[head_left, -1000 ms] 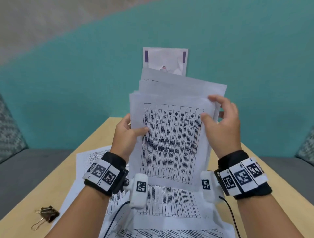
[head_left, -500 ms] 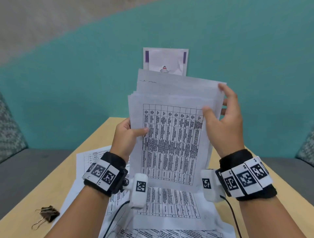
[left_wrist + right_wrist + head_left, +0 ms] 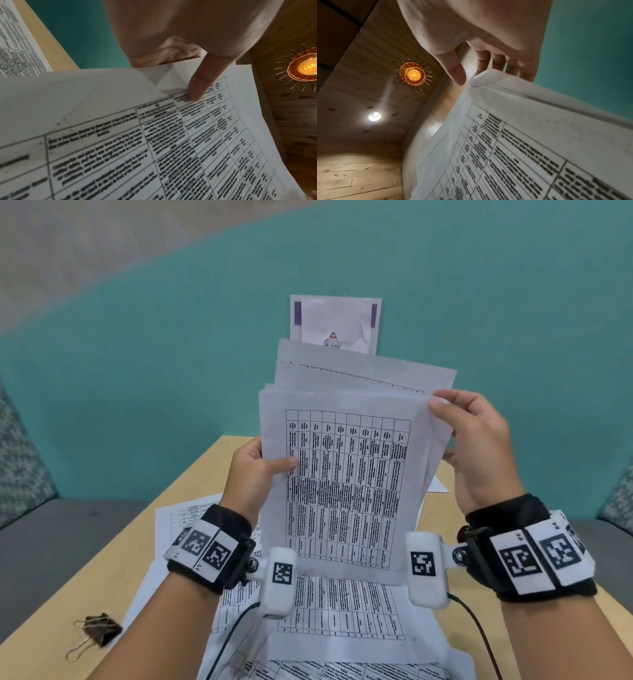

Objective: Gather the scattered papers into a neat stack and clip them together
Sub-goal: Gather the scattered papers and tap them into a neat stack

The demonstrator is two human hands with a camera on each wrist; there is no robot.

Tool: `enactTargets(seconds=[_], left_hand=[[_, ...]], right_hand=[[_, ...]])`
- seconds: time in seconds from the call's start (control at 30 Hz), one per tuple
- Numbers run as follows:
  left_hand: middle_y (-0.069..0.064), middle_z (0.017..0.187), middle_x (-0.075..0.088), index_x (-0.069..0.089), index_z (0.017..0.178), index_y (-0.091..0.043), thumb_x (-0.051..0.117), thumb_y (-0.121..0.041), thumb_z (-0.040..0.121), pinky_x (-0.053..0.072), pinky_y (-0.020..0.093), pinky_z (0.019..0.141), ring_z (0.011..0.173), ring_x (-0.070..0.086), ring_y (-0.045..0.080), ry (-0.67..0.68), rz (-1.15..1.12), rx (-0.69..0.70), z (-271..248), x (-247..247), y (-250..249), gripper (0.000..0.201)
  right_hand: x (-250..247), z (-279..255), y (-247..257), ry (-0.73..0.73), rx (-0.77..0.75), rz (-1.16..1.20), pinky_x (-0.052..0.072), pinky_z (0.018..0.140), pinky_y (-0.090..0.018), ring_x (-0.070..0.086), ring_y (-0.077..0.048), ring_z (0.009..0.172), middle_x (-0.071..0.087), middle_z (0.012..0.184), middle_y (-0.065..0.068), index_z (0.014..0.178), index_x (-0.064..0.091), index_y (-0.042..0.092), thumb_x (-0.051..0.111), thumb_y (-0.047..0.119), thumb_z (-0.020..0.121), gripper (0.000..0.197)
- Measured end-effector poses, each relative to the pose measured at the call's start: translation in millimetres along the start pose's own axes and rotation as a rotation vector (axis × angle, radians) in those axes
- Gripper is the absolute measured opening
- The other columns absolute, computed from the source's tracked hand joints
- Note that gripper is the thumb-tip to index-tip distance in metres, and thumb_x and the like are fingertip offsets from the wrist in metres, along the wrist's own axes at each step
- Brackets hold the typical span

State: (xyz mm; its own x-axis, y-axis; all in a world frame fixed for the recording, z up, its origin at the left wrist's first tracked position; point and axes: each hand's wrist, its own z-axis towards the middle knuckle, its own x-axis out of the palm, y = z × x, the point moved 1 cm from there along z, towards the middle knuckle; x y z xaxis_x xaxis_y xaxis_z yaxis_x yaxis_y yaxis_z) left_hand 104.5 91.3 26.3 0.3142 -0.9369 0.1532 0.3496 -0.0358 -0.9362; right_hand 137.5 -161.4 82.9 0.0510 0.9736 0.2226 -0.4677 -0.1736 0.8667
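Teal wall is filling the upper half of the head view, with a pale wooden worktop (image 3: 113, 570) below it and a small poster (image 3: 335, 323) pinned at top centre. I am holding a stack of papers (image 3: 342, 487) upright in the middle of the frame, its bottom edge hovering just above more printed sheets (image 3: 342, 618) lying loose on the worktop. My left hand (image 3: 255, 474) is gripping the stack's left edge, thumb pressing on the front page and fingers hidden behind it. My right hand (image 3: 476, 450) is now pinching the upper right corner; half a second ago its fingers were spread flat against the right edge, lower down. I judge this to mean I am squaring the fanned top edges, which are still staggered, so the stack is not yet neat. A binder clip (image 3: 97, 633) is lying untouched in the lower left of the frame, well apart from the papers, so clipping is still ahead.

The left wrist view is showing what the head view cannot: a small crease in the paper just beside my thumb (image 3: 199, 86). The right wrist view is showing my right thumb (image 3: 455, 71) on the near side of the corner with fingers curling behind, plus a glowing ceiling lamp (image 3: 413, 74) and a recessed light (image 3: 374, 116).
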Motion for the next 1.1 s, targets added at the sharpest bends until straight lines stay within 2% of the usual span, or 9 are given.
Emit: enactTargets(seconds=[0.1, 0.2, 0.33, 0.4, 0.57, 0.7, 0.87, 0.97, 1.1], left_hand=[[-0.004, 0.091, 0.081, 0.072, 0.093, -0.02, 0.067, 0.013, 0.084, 0.057, 0.037, 0.083, 0.087, 0.073, 0.021, -0.008, -0.001, -0.006, 1.1, -1.4, 1.1, 0.035], [-0.002, 0.093, 0.08, 0.072, 0.095, -0.018, 0.067, 0.014, 0.084, 0.054, 0.032, 0.076, 0.081, 0.073, 0.016, -0.008, -0.009, -0.012, 2.0, -2.2, 1.7, 0.034], [0.005, 0.102, 0.079, 0.071, 0.099, -0.015, 0.067, 0.014, 0.083, 0.056, 0.034, 0.079, 0.087, 0.073, 0.02, -0.011, -0.013, -0.018, 3.3, -1.8, 2.5, 0.033], [0.005, 0.104, 0.079, 0.071, 0.1, -0.014, 0.067, 0.014, 0.083, 0.056, 0.034, 0.08, 0.09, 0.073, 0.021, -0.011, -0.014, -0.018, 3.9, -1.9, 3.2, 0.033], [-0.002, 0.095, 0.08, 0.071, 0.096, -0.016, 0.067, 0.014, 0.084, 0.056, 0.032, 0.077, 0.083, 0.074, 0.016, -0.008, -0.006, -0.012, 3.9, -2.5, 4.2, 0.032], [-0.004, 0.09, 0.08, 0.071, 0.095, -0.016, 0.066, 0.014, 0.084, 0.054, 0.03, 0.072, 0.078, 0.073, 0.014, -0.006, 0.0, -0.017, 4.6, -2.5, 4.8, 0.032], [0.0, 0.097, 0.08, 0.071, 0.098, -0.015, 0.065, 0.015, 0.084, 0.055, 0.032, 0.078, 0.085, 0.073, 0.018, -0.004, 0.006, -0.021, 4.6, -3.0, 4.7, 0.033], [0.002, 0.099, 0.08, 0.071, 0.098, -0.014, 0.065, 0.015, 0.084, 0.056, 0.034, 0.081, 0.088, 0.073, 0.02, -0.004, 0.004, -0.021, 4.3, -3.1, 5.0, 0.033], [-0.001, 0.1, 0.08, 0.072, 0.099, -0.017, 0.064, 0.015, 0.085, 0.056, 0.034, 0.083, 0.091, 0.074, 0.019, -0.003, -0.007, -0.022, 3.7, -3.1, 4.5, 0.035]], right_hand=[[-3.6, 0.8, 1.6, 0.005, 0.042, -0.027, 0.039, 0.071, -0.033, 0.052, -0.017, 0.084, 0.062, 0.092, 0.002, 0.083, 0.062, 0.024, 0.063, 0.017, 0.092, 0.012], [-6.7, 1.5, 1.5, -0.011, 0.059, -0.049, 0.042, 0.073, -0.034, 0.054, -0.016, 0.085, 0.063, 0.094, 0.002, 0.079, 0.059, 0.024, 0.062, 0.013, 0.093, 0.018], [-8.8, 1.7, 1.1, -0.091, -0.001, -0.057, 0.044, 0.071, -0.027, 0.052, -0.011, 0.076, 0.062, 0.085, 0.005, 0.077, 0.063, 0.023, 0.066, 0.01, 0.09, 0.018], [-8.1, 1.6, 0.8, -0.088, -0.038, -0.042, 0.044, 0.068, -0.025, 0.053, -0.011, 0.074, 0.061, 0.084, 0.004, 0.079, 0.064, 0.023, 0.067, 0.009, 0.09, 0.018], [-4.3, -0.1, -1.0, -0.083, -0.07, 0.061, 0.047, 0.073, -0.024, 0.059, -0.012, 0.076, 0.067, 0.081, 0.006, 0.084, 0.067, 0.023, 0.065, 0.006, 0.09, 0.019], [-5.3, 2.1, -6.8, -0.041, 0.001, 0.028, 0.052, 0.072, -0.028, 0.064, -0.013, 0.073, 0.073, 0.077, 0.006, 0.09, 0.068, 0.019, 0.055, -0.013, 0.083, 0.035], [-8.9, 4.6, -20.3, -0.005, 0.135, -0.143, 0.056, 0.087, -0.048, 0.067, -0.024, 0.091, 0.072, 0.099, -0.003, 0.098, 0.066, 0.016, 0.06, -0.01, 0.085, 0.029], [-9.3, 5.7, -20.8, 0.022, 0.175, -0.091, 0.056, 0.077, -0.042, 0.066, -0.023, 0.087, 0.071, 0.102, -0.005, 0.113, 0.064, 0.011, 0.058, -0.008, 0.089, 0.032], [-7.8, 4.7, -21.6, 0.038, 0.132, -0.088, 0.052, 0.075, -0.036, 0.065, -0.018, 0.081, 0.074, 0.095, -0.001, 0.093, 0.07, 0.015, 0.06, 0.0, 0.091, 0.019]])
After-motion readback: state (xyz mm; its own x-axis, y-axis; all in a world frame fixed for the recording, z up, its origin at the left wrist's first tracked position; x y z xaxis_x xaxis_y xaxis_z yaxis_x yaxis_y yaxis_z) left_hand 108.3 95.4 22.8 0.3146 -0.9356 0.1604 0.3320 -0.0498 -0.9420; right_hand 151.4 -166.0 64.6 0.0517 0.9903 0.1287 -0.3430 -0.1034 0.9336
